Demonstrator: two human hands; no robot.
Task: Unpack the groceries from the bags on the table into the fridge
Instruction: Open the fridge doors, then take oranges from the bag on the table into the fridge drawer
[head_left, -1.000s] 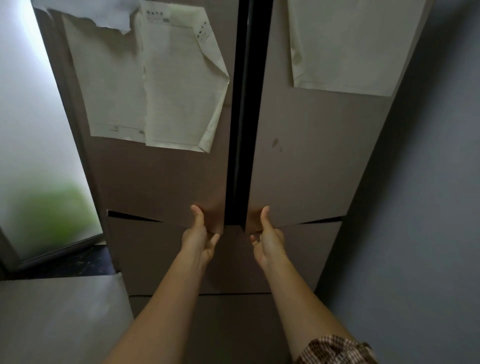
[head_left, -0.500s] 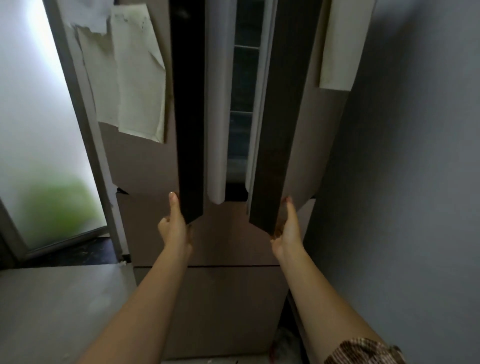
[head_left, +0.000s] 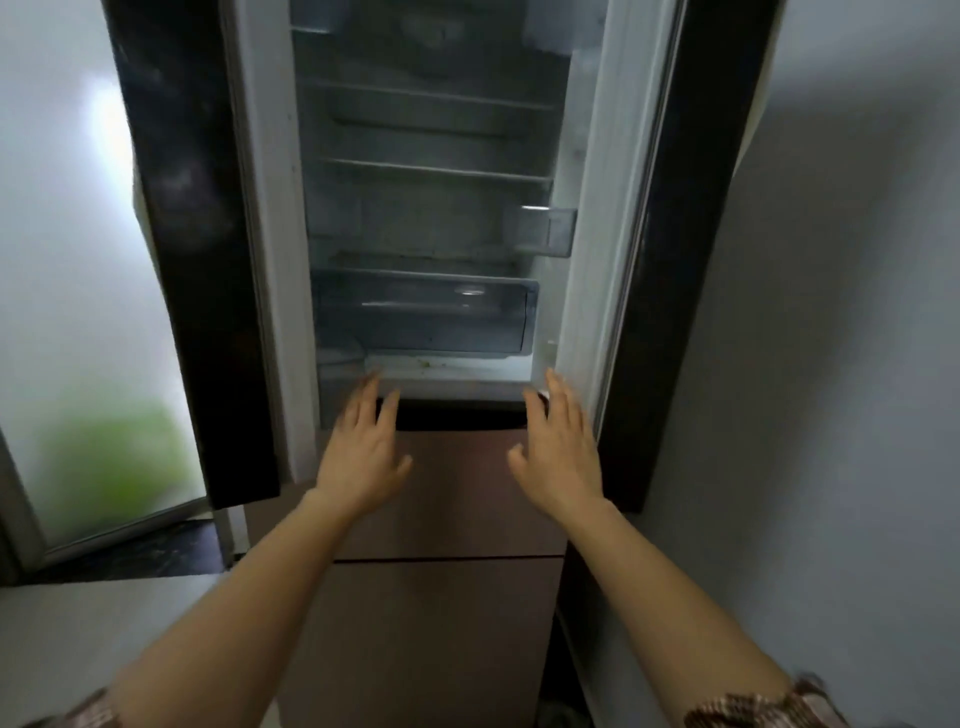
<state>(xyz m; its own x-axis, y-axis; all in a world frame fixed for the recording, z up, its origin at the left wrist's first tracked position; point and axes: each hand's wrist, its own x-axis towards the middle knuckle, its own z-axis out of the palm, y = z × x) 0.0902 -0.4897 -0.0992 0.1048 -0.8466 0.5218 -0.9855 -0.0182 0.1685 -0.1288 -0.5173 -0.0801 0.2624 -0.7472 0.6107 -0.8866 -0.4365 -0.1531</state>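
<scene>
From the head view we see the fridge (head_left: 431, 218) ahead, both doors swung wide; its shelves and clear drawer (head_left: 423, 319) look bare. Our left hand (head_left: 363, 452) and right hand (head_left: 558, 457) hover before it, grip wide, holding nothing.

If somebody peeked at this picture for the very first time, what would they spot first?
Probably the two bare hands, the left hand and the right hand, spread open and empty in the middle of the picture. Right behind them stands the fridge with both dark doors swung wide, showing bare-looking shelves and a clear drawer at the bottom. On the far left, a frosted window glows bright.
</scene>
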